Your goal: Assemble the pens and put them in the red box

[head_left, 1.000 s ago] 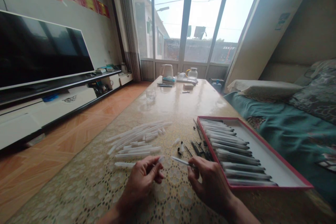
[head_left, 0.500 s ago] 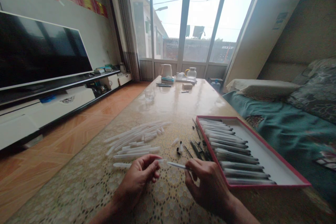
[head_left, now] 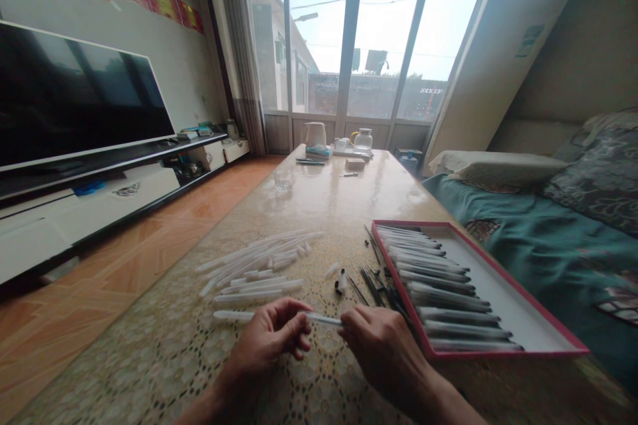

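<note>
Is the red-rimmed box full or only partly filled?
Partly filled: pens lie in a row along the left side of the red-rimmed box, while its right strip shows bare white bottom.

The white pen is a slim, pale plastic stick (frosted or plain white, too small to tell which). It is held nearly level just above the counter, running left to right, with the right end a touch lower. Only its short middle stretch shows. The left end is pinched in the fingertips of the left hand, and the right end goes under the curled fingers of the right hand. Whether it wears a cap is hidden.
</note>
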Motion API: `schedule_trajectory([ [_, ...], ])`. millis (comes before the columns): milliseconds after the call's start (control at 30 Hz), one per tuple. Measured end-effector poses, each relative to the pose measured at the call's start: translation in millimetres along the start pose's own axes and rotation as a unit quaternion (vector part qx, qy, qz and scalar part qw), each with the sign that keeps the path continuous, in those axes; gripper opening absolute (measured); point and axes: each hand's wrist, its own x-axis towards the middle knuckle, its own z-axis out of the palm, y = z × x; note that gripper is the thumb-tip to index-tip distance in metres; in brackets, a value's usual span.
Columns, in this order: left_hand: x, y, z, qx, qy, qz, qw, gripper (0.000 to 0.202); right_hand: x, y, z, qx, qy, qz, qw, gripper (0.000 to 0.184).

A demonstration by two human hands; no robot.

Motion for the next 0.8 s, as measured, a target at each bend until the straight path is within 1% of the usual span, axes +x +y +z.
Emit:
schedule_trajectory([
  [133, -1, -1, 3.4, -0.011, 0.005, 0.006, 1.0, 0.025, 4, 0, 1, -0.049, 0.03, -0.023, 0.998, 0.007],
  [267, -2, -2, 7.4, 0.002, 0.012, 0.039, 0.999, 0.024, 2, -3, -1, -0.039, 0.016, -0.015, 0.999, 0.01],
  [367, -5, -5, 10.1, 0.007, 0.016, 0.064, 0.998, 0.023, 0, -4, 0, 0.016, -0.017, 0.036, 0.999, 0.014],
  [467, -8, -7, 12.4, 0.012, 0.017, 0.087, 0.996, 0.018, -2, -1, 3, 0.112, -0.049, 0.084, 0.989, 0.022],
  [533, -10, -7, 13.4, 0.015, 0.014, 0.098, 0.995, 0.015, -2, 1, 3, 0.167, -0.066, 0.094, 0.979, 0.027],
  [600, -9, -5, 14.1, 0.016, 0.002, 0.097, 0.995, 0.015, -1, 2, 0, 0.186, -0.072, 0.096, 0.975, 0.027],
  [667, -7, -4, 14.7, 0.012, -0.001, 0.092, 0.996, 0.021, 1, 4, -6, 0.164, -0.067, 0.09, 0.98, 0.024],
  [733, -4, -3, 14.9, 0.013, 0.012, 0.088, 0.996, 0.036, 3, 9, -15, 0.114, -0.052, 0.081, 0.989, 0.017],
  [800, -1, -3, 13.9, 0.022, 0.027, 0.084, 0.996, 0.049, 4, 21, -28, 0.058, -0.037, 0.082, 0.994, 0.016],
])
